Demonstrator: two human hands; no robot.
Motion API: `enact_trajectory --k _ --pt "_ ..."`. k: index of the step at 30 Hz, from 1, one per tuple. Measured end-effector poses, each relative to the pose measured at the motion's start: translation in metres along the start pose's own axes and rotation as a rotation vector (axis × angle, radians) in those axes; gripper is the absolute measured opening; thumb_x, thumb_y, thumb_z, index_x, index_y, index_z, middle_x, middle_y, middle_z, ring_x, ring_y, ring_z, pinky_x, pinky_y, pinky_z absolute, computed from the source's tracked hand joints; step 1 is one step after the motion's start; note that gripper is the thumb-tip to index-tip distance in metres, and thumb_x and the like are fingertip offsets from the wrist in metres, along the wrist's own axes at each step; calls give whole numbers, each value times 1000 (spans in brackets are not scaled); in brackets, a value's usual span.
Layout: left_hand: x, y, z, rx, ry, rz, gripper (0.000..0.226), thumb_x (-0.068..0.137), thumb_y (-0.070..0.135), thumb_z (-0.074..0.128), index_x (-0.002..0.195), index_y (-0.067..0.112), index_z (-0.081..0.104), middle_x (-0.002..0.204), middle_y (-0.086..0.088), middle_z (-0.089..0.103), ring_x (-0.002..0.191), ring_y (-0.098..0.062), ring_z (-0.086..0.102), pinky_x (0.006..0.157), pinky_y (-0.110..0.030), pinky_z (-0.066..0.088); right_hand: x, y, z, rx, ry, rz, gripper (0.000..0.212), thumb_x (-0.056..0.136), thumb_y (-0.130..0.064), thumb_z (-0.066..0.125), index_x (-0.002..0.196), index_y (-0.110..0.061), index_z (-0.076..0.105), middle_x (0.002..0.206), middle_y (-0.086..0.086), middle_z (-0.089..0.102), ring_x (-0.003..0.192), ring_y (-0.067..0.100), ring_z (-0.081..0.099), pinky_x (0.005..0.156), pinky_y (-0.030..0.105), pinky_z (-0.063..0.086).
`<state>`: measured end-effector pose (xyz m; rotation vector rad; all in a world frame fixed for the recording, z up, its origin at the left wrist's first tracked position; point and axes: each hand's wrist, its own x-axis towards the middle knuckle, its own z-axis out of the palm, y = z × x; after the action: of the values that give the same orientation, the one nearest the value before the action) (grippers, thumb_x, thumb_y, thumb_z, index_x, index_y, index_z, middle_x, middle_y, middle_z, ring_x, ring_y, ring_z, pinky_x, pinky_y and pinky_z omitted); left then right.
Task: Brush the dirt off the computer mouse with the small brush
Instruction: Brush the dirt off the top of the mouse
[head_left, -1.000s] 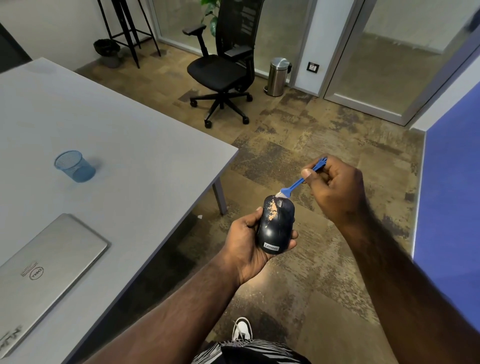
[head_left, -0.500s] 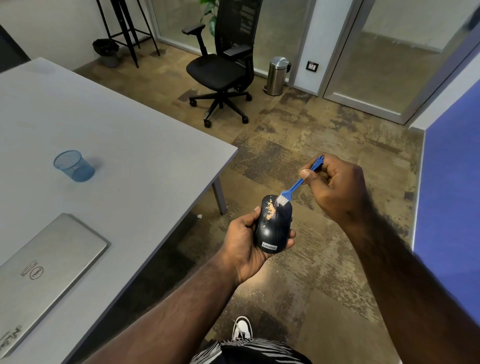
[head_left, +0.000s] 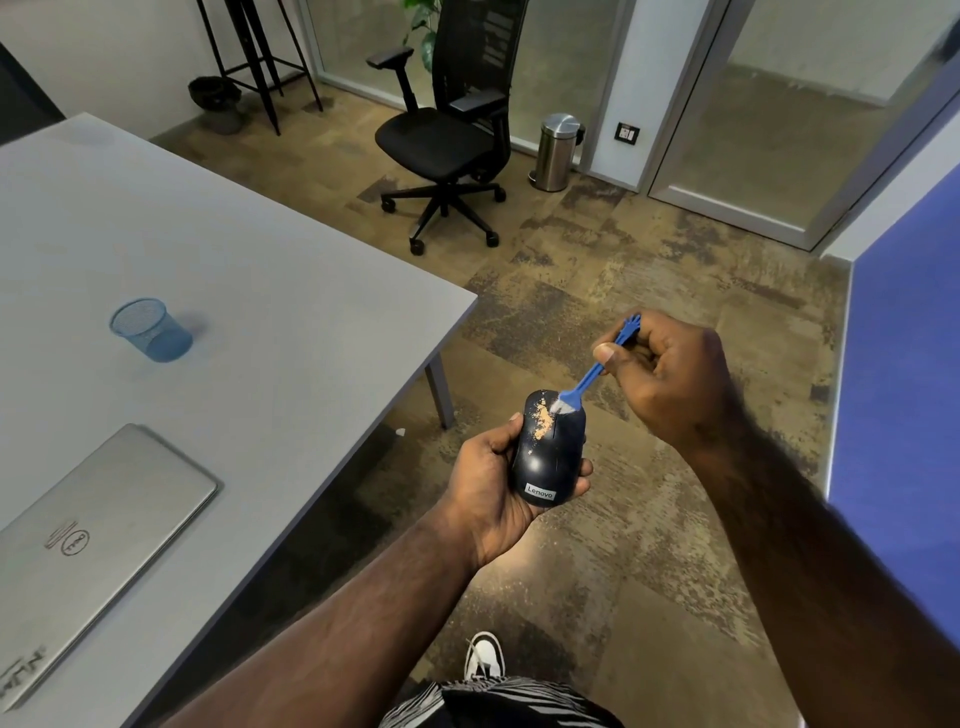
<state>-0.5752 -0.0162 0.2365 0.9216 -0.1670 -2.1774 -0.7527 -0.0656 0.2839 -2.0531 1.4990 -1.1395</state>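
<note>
Mouse (head_left: 546, 457), dark with a small label at its near end, lies in the left hand (head_left: 491, 483), whose fingers curl around its sides, out over the floor just off the table (head_left: 249, 291) corner. Orange dirt (head_left: 543, 417) speckles its far end. The right hand (head_left: 670, 379) pinches the blue brush (head_left: 589, 382) by its handle, bristles touching the mouse beside the dirt. On the table sit a closed laptop (head_left: 88, 551) and a blue mesh cup (head_left: 150, 330). Farther off stand an office chair (head_left: 447, 130) and a steel bin (head_left: 558, 150).
</note>
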Motion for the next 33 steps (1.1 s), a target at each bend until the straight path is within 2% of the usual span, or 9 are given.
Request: enact_trajectory --k 3,6,10,16,19,22,25,29,33 --pt "0 0 0 -1 0 2 55 99 37 34 128 -4 55 113 -24 60 86 -38 62 72 -41 58 3 0 -2 -51 32 11 18 89 -28 59 89 -13 68 57 -5 54 49 9 48 43 23 38" --pt "1 1 0 -10 0 0 54 100 37 33 127 -4 56 113 -24 61 85 -38 62 71 -41 58 1 -2 -3 -8 -15 -4 13 88 -25 62 86 -14 68 55 2 54 47 17 46 42 31 40" --pt "2 0 1 -6 0 -4 54 99 37 34 127 -4 56 113 -24 61 86 -38 62 72 -41 58 4 -1 -5 -58 30 25 9 90 -23 63 87 -16 68 56 -6 53 47 10 45 43 24 37" --pt "2 1 1 -12 -6 -5 53 99 37 34 124 -2 58 112 -23 62 85 -37 63 72 -41 58 1 -2 -4 -21 19 -4 12 90 -25 62 88 -15 68 59 4 59 48 21 51 42 38 44" --pt "1 1 2 3 -9 1 51 98 36 36 126 -1 58 111 -23 63 85 -38 63 72 -42 57 3 -1 -3 44 92 10 10 91 -27 62 91 -19 68 57 -5 55 45 12 45 39 31 41" --pt "1 2 3 19 -17 2 51 98 35 36 128 -1 57 113 -23 62 85 -38 63 74 -42 57 2 -3 3 64 73 8 5 89 -27 63 88 -24 67 59 -3 58 48 12 49 43 31 42" --pt "-1 0 4 30 -18 -8 51 98 35 35 127 -1 57 112 -23 62 84 -37 64 74 -42 56 4 2 10 -17 51 53 8 91 -26 63 88 -20 68 59 -8 57 51 8 52 42 27 39" --pt "-2 -1 4 44 -13 -18 53 98 35 35 127 -3 56 113 -23 62 85 -37 64 75 -42 55 6 5 16 -103 107 104 11 93 -23 63 94 -14 70 54 -16 45 49 -3 50 45 13 29" --pt "-2 1 3 36 -9 -13 52 98 35 35 125 -3 58 110 -23 63 84 -36 64 75 -42 55 4 -1 16 29 120 107 17 89 -28 61 91 -14 71 55 -14 51 48 1 49 45 10 33"
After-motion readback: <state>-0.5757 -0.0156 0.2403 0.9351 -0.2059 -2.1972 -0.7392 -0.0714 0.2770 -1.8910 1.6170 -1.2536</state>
